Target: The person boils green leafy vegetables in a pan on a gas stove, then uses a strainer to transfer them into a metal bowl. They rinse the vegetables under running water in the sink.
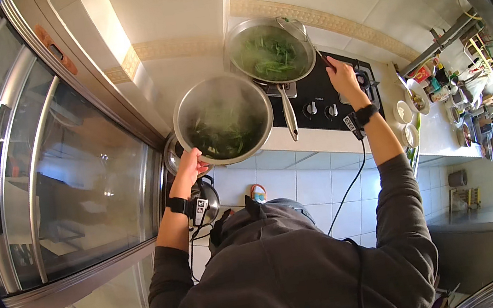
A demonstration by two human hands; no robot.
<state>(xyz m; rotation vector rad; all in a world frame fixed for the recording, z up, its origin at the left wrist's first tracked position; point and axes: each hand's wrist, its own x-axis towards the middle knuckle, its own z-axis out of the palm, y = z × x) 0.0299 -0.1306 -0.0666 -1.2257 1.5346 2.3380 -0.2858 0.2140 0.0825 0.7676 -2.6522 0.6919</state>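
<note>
My left hand (189,167) grips the near-left rim of a large steel bowl (180,114), closed with the thumb over the edge. Dark leafy greens (221,135) lie inside it under rising steam. My right hand (344,77) is closed around the dark handle of a long utensil that looks like a skimmer. The round metal head of this skimmer (293,30) is over the far-right rim of a frying pan (235,33). In the pan are brighter green leafy vegetables (273,54), also steaming. The bowl is held left of the pan's long steel handle (287,109).
Under the pan is a black gas hob (314,96) with two knobs and a bare burner (362,78) at its right. Bowls (410,134), bottles and dishes crowd the right counter. A glass sliding door (84,178) stands at left. Cables hang from both wrists.
</note>
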